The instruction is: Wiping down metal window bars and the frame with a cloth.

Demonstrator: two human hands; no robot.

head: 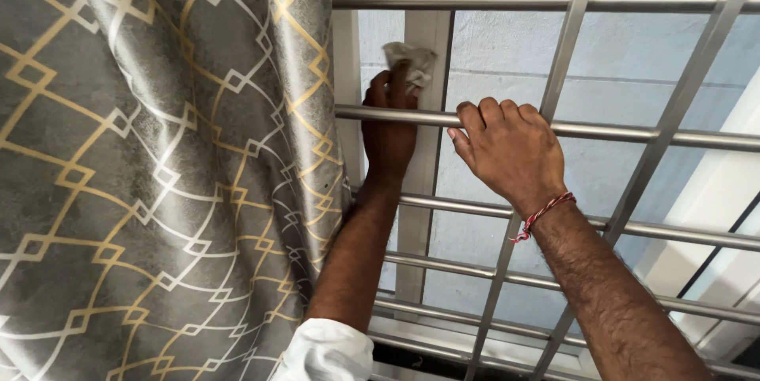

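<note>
My left hand [389, 129] reaches through the metal window grille and presses a small crumpled white cloth [412, 60] against the white window frame [425, 33] behind the bars. My right hand [507, 151] is wrapped over a horizontal steel bar [617, 132] of the grille, fingers curled on top of it. A red and white thread bracelet sits on my right wrist. My left forearm passes between two bars, with a white sleeve near the elbow.
A grey curtain [158, 167] with a gold and white diamond pattern hangs at the left and covers half the view. The grille has several horizontal bars and slanted uprights [681, 104]. A pale wall lies beyond the glass.
</note>
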